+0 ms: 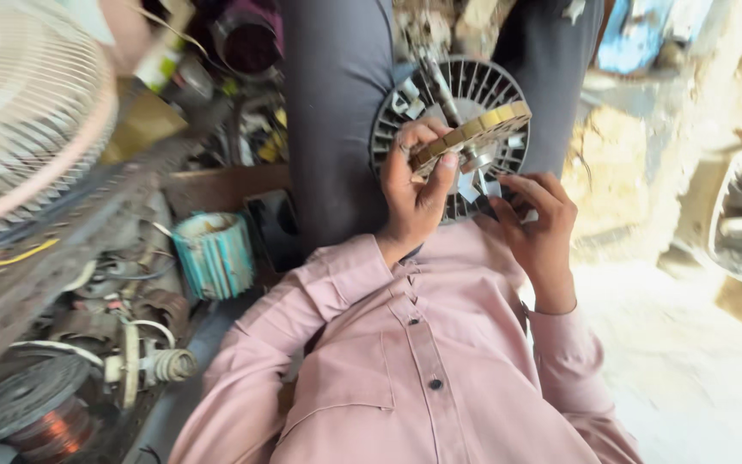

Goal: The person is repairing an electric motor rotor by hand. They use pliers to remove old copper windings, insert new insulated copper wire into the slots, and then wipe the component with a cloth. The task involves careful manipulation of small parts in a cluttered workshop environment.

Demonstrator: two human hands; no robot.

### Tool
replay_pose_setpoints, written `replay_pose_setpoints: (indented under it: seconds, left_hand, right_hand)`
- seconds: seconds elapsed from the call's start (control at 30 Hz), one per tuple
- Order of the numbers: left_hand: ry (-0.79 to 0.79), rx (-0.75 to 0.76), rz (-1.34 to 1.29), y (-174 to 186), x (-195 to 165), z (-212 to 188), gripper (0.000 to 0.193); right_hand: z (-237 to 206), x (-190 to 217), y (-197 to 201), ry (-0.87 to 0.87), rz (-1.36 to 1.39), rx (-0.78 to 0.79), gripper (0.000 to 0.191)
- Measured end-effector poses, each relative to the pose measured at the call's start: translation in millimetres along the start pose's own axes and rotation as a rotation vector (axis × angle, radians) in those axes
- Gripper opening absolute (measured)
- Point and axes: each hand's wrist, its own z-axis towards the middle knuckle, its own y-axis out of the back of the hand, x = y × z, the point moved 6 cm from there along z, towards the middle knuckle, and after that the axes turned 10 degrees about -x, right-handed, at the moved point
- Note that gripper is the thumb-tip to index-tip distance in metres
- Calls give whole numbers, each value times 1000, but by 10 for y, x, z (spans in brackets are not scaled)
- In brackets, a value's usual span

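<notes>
Cluttered floor, teal ribbed cylinder, copper wire spool, wound coil, white fan guard

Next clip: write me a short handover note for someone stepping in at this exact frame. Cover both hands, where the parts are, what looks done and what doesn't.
Left hand: gripping a yellowish flat strip laid across the hub of the round slotted fan motor housing, thumb underneath.
Right hand: fingers on the housing's lower right rim, steadying it; nothing else held.
Parts: the housing rests on the person's lap between the dark trouser legs. A teal-wrapped coil and a copper wire spool sit among clutter to the left.
Done: housing is in the lap with the hub exposed.
Left: the strip is still in hand against the hub; I cannot tell whether anything is fastened.
</notes>
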Motion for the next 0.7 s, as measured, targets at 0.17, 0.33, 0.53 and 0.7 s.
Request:
replay_pose_setpoints:
  seconds: [0.17,0.33,0.53,0.7]
  left_hand:
    - [-106,2,-30,60,-310,30,32]
    - [-332,94,322,211,-733,-323,28]
    - [236,479,61,15,-506,-591,17]
    - [468,380,-143,-40,-429,-550,21]
  right_hand:
    - [-59,-164,25,-74,178,-89,16]
    - [-294,-276,75,-271,689,-100,12]
    - [-494,133,-83,-321,836,103,24]
    - [-409,318,-104,-317,902,43,34]
